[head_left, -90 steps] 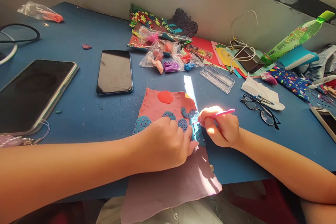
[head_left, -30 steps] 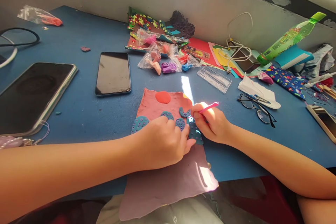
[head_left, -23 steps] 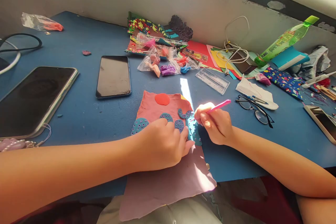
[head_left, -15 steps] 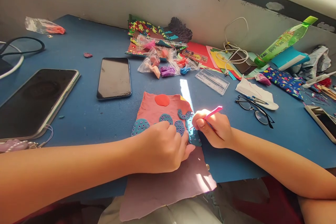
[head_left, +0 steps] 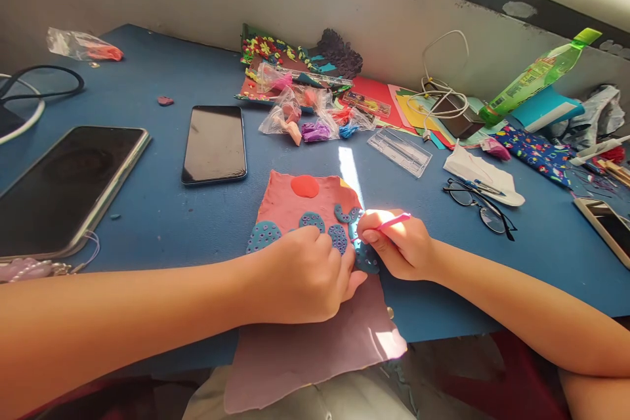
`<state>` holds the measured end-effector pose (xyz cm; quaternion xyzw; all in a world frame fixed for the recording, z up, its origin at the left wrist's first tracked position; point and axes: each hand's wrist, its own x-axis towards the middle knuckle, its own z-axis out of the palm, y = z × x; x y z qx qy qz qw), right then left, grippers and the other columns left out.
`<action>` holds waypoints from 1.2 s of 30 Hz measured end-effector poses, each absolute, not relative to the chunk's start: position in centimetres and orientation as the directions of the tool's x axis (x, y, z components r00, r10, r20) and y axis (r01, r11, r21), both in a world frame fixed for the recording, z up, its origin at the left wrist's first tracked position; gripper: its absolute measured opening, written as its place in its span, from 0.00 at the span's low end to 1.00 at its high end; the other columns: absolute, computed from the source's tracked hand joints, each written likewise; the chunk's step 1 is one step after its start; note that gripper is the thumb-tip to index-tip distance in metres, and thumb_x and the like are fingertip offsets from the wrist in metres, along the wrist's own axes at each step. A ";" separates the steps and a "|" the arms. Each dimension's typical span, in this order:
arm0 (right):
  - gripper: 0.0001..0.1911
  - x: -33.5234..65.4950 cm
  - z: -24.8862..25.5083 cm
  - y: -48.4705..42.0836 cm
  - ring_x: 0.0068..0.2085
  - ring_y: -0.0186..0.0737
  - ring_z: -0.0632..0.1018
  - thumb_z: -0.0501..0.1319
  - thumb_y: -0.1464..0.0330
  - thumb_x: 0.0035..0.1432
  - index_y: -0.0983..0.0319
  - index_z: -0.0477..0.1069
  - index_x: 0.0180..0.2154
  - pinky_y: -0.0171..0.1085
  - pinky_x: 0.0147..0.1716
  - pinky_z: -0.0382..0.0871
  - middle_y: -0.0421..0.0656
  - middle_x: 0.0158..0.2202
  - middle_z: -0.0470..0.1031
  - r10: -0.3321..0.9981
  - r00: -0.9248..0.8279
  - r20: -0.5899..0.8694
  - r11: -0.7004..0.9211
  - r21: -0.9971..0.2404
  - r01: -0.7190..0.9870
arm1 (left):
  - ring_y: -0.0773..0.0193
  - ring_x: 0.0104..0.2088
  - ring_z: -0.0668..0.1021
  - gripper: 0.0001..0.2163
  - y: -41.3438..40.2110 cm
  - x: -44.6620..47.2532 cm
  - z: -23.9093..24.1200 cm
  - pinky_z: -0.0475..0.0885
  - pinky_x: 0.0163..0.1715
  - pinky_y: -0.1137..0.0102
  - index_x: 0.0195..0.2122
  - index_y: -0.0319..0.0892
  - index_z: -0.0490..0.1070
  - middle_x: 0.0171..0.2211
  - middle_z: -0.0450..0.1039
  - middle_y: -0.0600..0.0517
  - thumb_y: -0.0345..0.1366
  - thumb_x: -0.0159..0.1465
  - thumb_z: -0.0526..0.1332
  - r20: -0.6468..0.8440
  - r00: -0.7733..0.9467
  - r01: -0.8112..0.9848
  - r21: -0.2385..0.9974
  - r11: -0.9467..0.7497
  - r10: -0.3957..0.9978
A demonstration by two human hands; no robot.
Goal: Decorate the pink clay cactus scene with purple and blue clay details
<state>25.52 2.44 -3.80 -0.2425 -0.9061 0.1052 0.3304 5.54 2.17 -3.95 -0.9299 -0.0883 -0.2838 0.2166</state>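
Note:
A pink clay sheet [head_left: 315,200] lies at the table's front, its plain lower part hanging over the edge. It bears a red clay disc [head_left: 304,186], blue clay shapes [head_left: 264,236] with small purple rings, and a dotted blue piece [head_left: 366,259] along its right side. Across the sheet rests my left hand [head_left: 315,279], fingers curled under and thumb by the dotted piece; what they grip is hidden. My right hand [head_left: 398,243] pinches a slim pink modelling tool [head_left: 396,220], its tip at the dotted blue piece.
Two phones [head_left: 214,144] lie to the left. Bags of coloured clay [head_left: 315,131], a clear plastic case [head_left: 399,152] and coloured paper sit behind. Glasses [head_left: 480,207], a white tissue [head_left: 477,170], a green bottle [head_left: 541,75] and another phone [head_left: 604,226] are on the right.
The pink tool has tilted lower in my right hand, and that hand has shifted very slightly. My left hand stays in place on the clay sheet.

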 end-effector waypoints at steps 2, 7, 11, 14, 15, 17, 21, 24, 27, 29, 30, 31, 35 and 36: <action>0.09 25.4 -3.8 2.5 0.24 0.32 0.65 0.46 0.74 0.65 0.60 0.58 0.32 0.31 0.23 0.63 0.40 0.24 0.67 0.491 -0.664 0.564 0.871 -0.347 0.349 | 0.68 0.14 0.65 0.12 2.2 5.5 -4.0 0.54 0.15 0.70 0.25 0.36 0.72 0.13 0.62 0.56 0.33 0.65 0.56 0.567 0.823 0.286 -0.351 -0.892 0.041; 0.08 25.2 -3.8 2.5 0.24 0.32 0.67 0.47 0.74 0.65 0.59 0.57 0.33 0.31 0.23 0.63 0.39 0.24 0.67 0.471 -0.662 0.583 0.882 -0.319 0.347 | 0.68 0.14 0.65 0.12 2.2 5.5 -4.1 0.54 0.15 0.69 0.26 0.36 0.72 0.13 0.62 0.56 0.33 0.65 0.56 0.557 0.829 0.286 -0.346 -0.893 0.049; 0.09 25.2 -3.7 2.5 0.23 0.34 0.67 0.46 0.73 0.66 0.59 0.58 0.32 0.32 0.23 0.63 0.39 0.23 0.67 0.465 -0.683 0.564 0.885 -0.279 0.372 | 0.68 0.14 0.65 0.11 2.2 5.5 -4.1 0.54 0.15 0.70 0.28 0.35 0.73 0.12 0.62 0.56 0.34 0.64 0.57 0.564 0.824 0.287 -0.336 -0.897 0.053; 0.09 25.2 -3.6 2.5 0.23 0.33 0.67 0.46 0.73 0.66 0.59 0.58 0.32 0.32 0.22 0.62 0.40 0.23 0.67 0.463 -0.689 0.558 0.886 -0.280 0.369 | 0.68 0.14 0.65 0.11 2.2 5.5 -4.1 0.54 0.15 0.70 0.28 0.35 0.73 0.12 0.62 0.56 0.34 0.64 0.57 0.563 0.825 0.284 -0.342 -0.896 0.046; 0.10 25.2 -3.6 2.5 0.23 0.33 0.67 0.46 0.73 0.66 0.60 0.58 0.32 0.32 0.22 0.62 0.40 0.23 0.67 0.466 -0.686 0.558 0.885 -0.292 0.364 | 0.68 0.14 0.65 0.11 2.2 5.5 -4.2 0.54 0.15 0.70 0.28 0.35 0.73 0.12 0.62 0.56 0.34 0.64 0.57 0.560 0.827 0.283 -0.346 -0.894 0.045; 0.11 25.3 -3.6 2.4 0.23 0.31 0.66 0.46 0.72 0.67 0.60 0.59 0.31 0.30 0.22 0.62 0.39 0.23 0.66 0.529 -0.665 0.528 0.848 -0.359 0.389 | 0.68 0.14 0.65 0.11 2.2 5.5 -4.2 0.55 0.15 0.70 0.28 0.36 0.73 0.13 0.62 0.56 0.34 0.65 0.56 0.557 0.829 0.286 -0.354 -0.890 0.044; 0.13 25.5 -3.9 2.5 0.19 0.27 0.64 0.45 0.68 0.68 0.60 0.60 0.30 0.28 0.17 0.60 0.35 0.21 0.62 0.748 -0.434 0.501 0.657 -0.649 0.384 | 0.68 0.15 0.65 0.12 2.1 5.4 -4.1 0.56 0.15 0.70 0.30 0.35 0.74 0.13 0.62 0.57 0.35 0.66 0.55 0.547 0.835 0.289 -0.361 -0.887 0.049; 0.13 25.5 -4.1 2.6 0.18 0.26 0.64 0.46 0.68 0.68 0.60 0.60 0.30 0.27 0.16 0.59 0.35 0.21 0.61 0.782 -0.317 0.537 0.623 -0.700 0.349 | 0.68 0.14 0.65 0.12 2.1 5.4 -4.1 0.56 0.15 0.70 0.32 0.33 0.74 0.13 0.62 0.56 0.35 0.66 0.55 0.545 0.837 0.294 -0.360 -0.885 0.057; 0.14 25.7 -4.1 2.7 0.20 0.26 0.64 0.47 0.67 0.68 0.61 0.61 0.29 0.28 0.19 0.60 0.36 0.22 0.63 0.717 -0.356 0.599 0.690 -0.537 0.486 | 0.68 0.14 0.66 0.12 2.2 5.5 -4.1 0.56 0.15 0.71 0.34 0.32 0.74 0.13 0.62 0.56 0.35 0.65 0.55 0.545 0.836 0.302 -0.355 -0.885 0.066; 0.15 25.8 -4.0 2.8 0.20 0.27 0.63 0.47 0.66 0.68 0.61 0.61 0.29 0.29 0.20 0.60 0.37 0.22 0.65 0.676 -0.393 0.623 0.713 -0.418 0.564 | 0.68 0.14 0.66 0.12 2.2 5.5 -4.1 0.57 0.15 0.71 0.36 0.31 0.74 0.13 0.62 0.57 0.35 0.66 0.55 0.540 0.838 0.310 -0.349 -0.884 0.081; 0.15 25.8 -3.9 2.8 0.20 0.27 0.63 0.47 0.67 0.68 0.61 0.61 0.28 0.29 0.20 0.59 0.37 0.22 0.65 0.665 -0.401 0.630 0.716 -0.386 0.582 | 0.68 0.14 0.66 0.13 2.2 5.5 -4.1 0.57 0.15 0.70 0.36 0.31 0.74 0.13 0.62 0.56 0.35 0.66 0.55 0.534 0.841 0.316 -0.346 -0.883 0.091; 0.15 25.9 -3.9 2.9 0.20 0.27 0.63 0.47 0.67 0.68 0.61 0.61 0.28 0.29 0.20 0.59 0.37 0.22 0.66 0.660 -0.401 0.635 0.717 -0.374 0.589 | 0.67 0.14 0.66 0.13 2.2 5.5 -4.1 0.57 0.15 0.70 0.37 0.31 0.74 0.14 0.63 0.56 0.36 0.66 0.54 0.527 0.844 0.320 -0.346 -0.882 0.100; 0.14 25.9 -3.9 3.0 0.20 0.27 0.63 0.47 0.68 0.68 0.61 0.61 0.29 0.28 0.20 0.59 0.37 0.23 0.66 0.658 -0.404 0.636 0.723 -0.382 0.576 | 0.68 0.14 0.66 0.13 2.3 5.5 -4.3 0.56 0.15 0.70 0.34 0.34 0.74 0.13 0.62 0.56 0.36 0.66 0.53 0.521 0.844 0.338 -0.331 -0.881 0.128; 0.14 25.9 -3.9 3.0 0.20 0.27 0.63 0.47 0.68 0.68 0.61 0.61 0.28 0.29 0.20 0.59 0.38 0.22 0.66 0.654 -0.415 0.632 0.727 -0.376 0.574 | 0.68 0.14 0.66 0.13 2.3 5.6 -4.3 0.56 0.15 0.70 0.34 0.34 0.74 0.13 0.62 0.56 0.36 0.67 0.53 0.524 0.842 0.340 -0.325 -0.882 0.131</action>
